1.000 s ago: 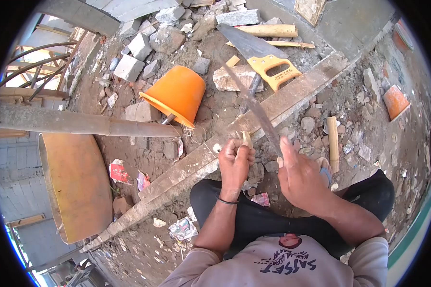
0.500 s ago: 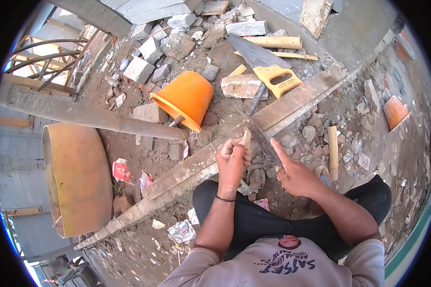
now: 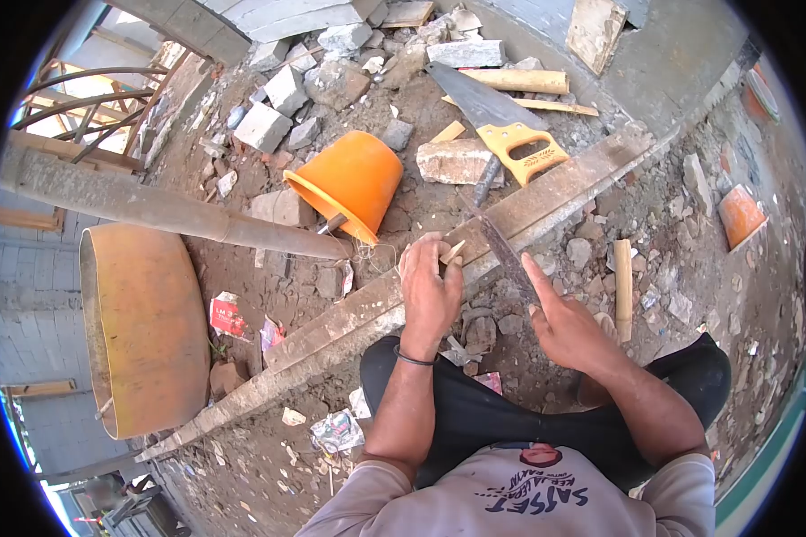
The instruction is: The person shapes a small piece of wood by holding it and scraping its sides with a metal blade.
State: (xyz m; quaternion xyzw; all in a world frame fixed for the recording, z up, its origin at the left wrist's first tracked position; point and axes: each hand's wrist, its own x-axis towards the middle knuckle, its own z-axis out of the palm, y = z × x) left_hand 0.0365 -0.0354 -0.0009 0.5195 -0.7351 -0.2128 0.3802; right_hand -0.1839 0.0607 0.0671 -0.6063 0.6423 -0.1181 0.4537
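A small pale piece of wood (image 3: 453, 251) is pinched in my left hand (image 3: 431, 285), above a long plank (image 3: 331, 331) that lies diagonally on the ground. My right hand (image 3: 564, 320) is closed on a long dark blade (image 3: 503, 248), index finger stretched along it; its handle is hidden in the palm. The blade's far end points up and left, close to the wood piece but apart from it. Beyond the plank lies a handsaw (image 3: 521, 149) with a yellow handle, beside a pale block (image 3: 459, 161) and a dark metal bar (image 3: 486, 182).
An orange bucket (image 3: 354, 183) lies tipped over near a long pole (image 3: 170, 212). A large yellowish container (image 3: 148, 331) stands at the left. Broken blocks (image 3: 262, 129) are scattered at the back. On the right are a bamboo piece (image 3: 623, 291) and an orange pot (image 3: 741, 217).
The blade has swung lower and further from upright. My left hand has turned, and the wood piece now tilts to the right instead of standing up. The view has shifted slightly.
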